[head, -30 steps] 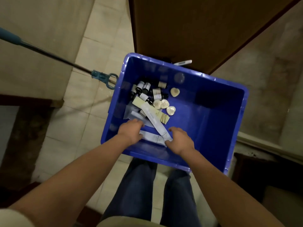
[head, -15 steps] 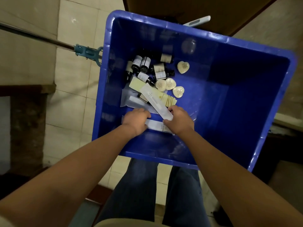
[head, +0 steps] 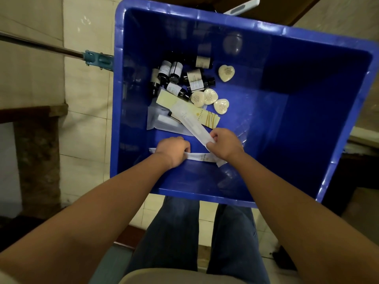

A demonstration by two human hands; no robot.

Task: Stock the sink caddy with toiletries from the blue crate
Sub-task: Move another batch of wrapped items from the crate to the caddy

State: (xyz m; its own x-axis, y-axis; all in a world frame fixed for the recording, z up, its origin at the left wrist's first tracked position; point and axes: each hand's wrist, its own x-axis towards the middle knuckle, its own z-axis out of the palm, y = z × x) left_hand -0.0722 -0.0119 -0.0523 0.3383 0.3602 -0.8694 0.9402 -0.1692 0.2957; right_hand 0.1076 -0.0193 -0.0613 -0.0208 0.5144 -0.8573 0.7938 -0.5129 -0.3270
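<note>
Both hands reach into the blue crate (head: 307,111): left hand (head: 173,149) pinches one white sachet (head: 202,157), right hand (head: 223,143) grips another long sachet (head: 192,125), gathering flat packets first.

1. The blue crate (head: 338,152) is open at the top, and its right half is bare floor, giving wide room to reach in there.
2. The far left of its floor is crowded: dark bottles (head: 176,76) lie packed together, touching, with heart-shaped soaps (head: 221,106) just beside them.
3. Flat sachets (head: 184,117) overlap in a pile between the bottles and the hands.
4. The left hand (head: 172,149) and right hand (head: 224,143) fill the near-left part, each closed on a long white packet (head: 202,157).
5. A mop pole (head: 41,47) meets the crate's left wall outside.
</note>
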